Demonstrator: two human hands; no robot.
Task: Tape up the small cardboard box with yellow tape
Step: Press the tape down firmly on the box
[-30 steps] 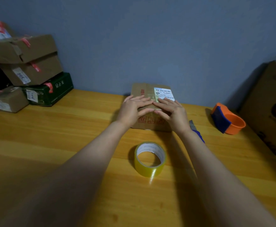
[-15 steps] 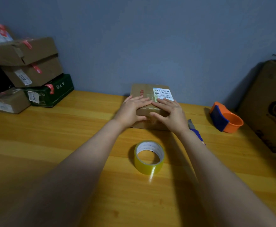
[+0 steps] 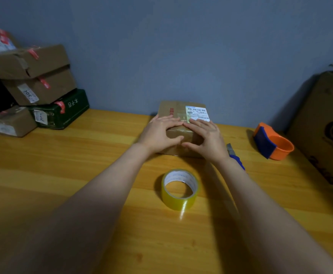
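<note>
A small cardboard box (image 3: 173, 110) with a white shipping label stands near the wall on the wooden table (image 3: 82, 165). My left hand (image 3: 159, 133) lies over its near left edge, fingers on top and thumb on the front face. My right hand (image 3: 207, 138) mirrors it on the near right, fingers touching the label's lower edge. Both press flat on the box along a glossy tape strip. A roll of yellow tape (image 3: 179, 189) lies flat on the table in front of the box, between my forearms.
A blue-handled utility knife (image 3: 236, 155) lies just right of my right wrist. An orange and blue tape dispenser (image 3: 272, 142) sits further right. A large cardboard box (image 3: 328, 125) leans at the right edge. Stacked parcels (image 3: 33, 86) fill the back left corner.
My hands slid slightly toward me over the box's front edge, thumbs now lower on the front face. The tape roll has not moved.
</note>
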